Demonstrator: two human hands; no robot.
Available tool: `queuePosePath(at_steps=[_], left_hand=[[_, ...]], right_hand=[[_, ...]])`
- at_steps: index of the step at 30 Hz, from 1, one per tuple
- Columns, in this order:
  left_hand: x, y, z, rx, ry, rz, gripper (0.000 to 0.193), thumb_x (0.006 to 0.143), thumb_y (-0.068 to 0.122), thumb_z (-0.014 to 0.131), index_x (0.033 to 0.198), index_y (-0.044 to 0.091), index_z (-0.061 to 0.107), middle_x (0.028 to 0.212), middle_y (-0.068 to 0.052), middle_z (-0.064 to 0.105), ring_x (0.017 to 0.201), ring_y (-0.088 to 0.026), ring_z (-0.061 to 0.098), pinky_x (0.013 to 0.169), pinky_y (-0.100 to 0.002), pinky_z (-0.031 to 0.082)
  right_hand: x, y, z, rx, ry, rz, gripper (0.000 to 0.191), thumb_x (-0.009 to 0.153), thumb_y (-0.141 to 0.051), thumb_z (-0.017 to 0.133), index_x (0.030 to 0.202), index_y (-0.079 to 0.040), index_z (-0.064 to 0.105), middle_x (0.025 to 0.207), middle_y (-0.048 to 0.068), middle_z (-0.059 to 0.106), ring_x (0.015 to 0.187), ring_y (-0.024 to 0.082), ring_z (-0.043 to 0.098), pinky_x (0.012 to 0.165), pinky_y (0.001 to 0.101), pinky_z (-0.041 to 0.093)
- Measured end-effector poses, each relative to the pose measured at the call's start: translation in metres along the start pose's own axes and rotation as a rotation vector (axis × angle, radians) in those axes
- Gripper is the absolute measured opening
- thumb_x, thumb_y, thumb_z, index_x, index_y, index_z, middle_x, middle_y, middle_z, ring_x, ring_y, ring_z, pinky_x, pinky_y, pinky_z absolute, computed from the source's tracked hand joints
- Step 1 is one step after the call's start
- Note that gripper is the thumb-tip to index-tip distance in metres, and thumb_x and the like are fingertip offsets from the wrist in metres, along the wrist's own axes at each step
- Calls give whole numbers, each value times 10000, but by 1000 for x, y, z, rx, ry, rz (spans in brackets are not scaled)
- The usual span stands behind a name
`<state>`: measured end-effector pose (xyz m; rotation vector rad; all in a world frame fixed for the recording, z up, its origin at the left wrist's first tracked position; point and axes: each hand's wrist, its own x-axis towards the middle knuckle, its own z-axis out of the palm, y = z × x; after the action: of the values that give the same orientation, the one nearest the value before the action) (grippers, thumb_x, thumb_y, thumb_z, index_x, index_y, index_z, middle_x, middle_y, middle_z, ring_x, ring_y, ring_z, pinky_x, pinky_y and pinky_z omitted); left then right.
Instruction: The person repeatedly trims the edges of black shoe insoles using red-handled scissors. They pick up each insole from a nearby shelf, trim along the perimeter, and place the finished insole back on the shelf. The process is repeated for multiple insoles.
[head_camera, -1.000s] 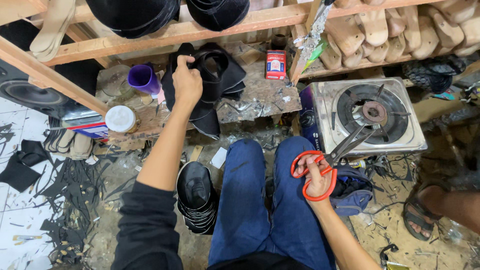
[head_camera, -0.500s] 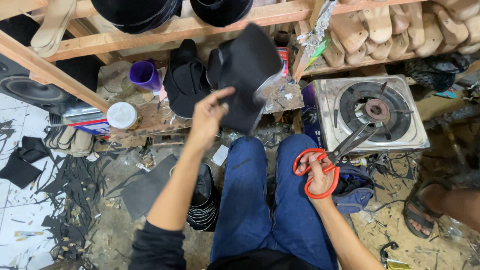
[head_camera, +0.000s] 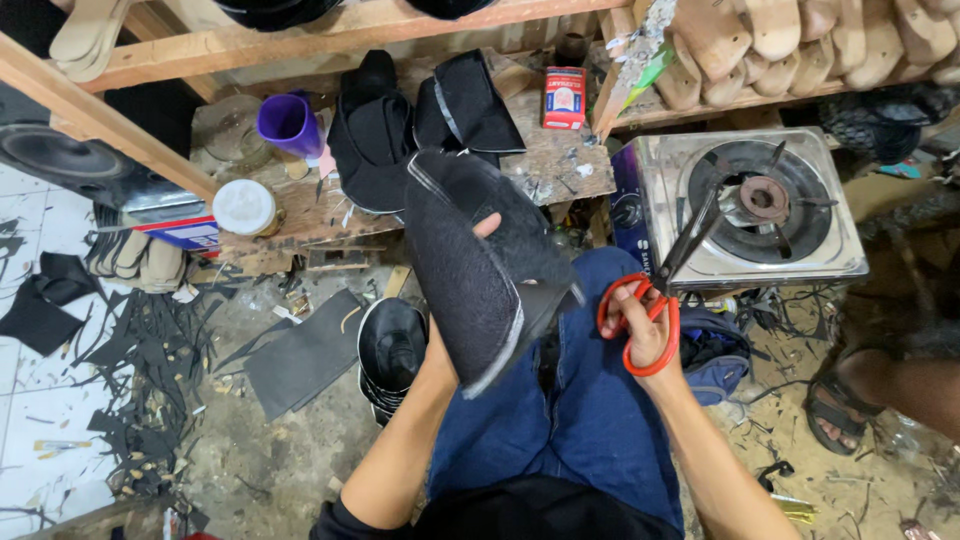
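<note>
so far no cut shows: the left hand (head_camera: 470, 300) grips a black felt-like piece (head_camera: 480, 270) raised above the lap, while the right hand (head_camera: 645, 325) clasps red-handled scissors (head_camera: 665, 280) held off to the side, blades well apart from it. trimming looks not yet done.

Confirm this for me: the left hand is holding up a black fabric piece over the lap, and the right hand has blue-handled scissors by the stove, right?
Not quite: the scissors have red handles, not blue, as the head view shows. The rest holds: the left hand holds up the black fabric piece, and the right hand grips the scissors beside the stove.
</note>
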<state>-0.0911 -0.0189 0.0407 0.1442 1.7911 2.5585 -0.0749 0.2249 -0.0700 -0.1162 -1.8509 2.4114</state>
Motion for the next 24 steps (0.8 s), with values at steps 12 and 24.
queuePosePath(at_steps=[12,24], left_hand=[[-37,25,-38,43,-101,220,647,969,282,758,1459,-43,489,1247,-81,650,1094,-143,651,946,-297,565],[-54,19,-67,-30,-116,-32,593,989,134,736,1495,-28,473,1190,-193,726,998,-228,711,848,-354,579]], right_hand=[[-49,-144,59,-1224,-202,-97,524,781,-451,786,800,-3,516,602,161,499,548,354,506,560,426,438],[-64,-186,89,-1426,-244,-346,554,693,-495,824,860,-19,593,710,148,615,607,369,608,555,458,483]])
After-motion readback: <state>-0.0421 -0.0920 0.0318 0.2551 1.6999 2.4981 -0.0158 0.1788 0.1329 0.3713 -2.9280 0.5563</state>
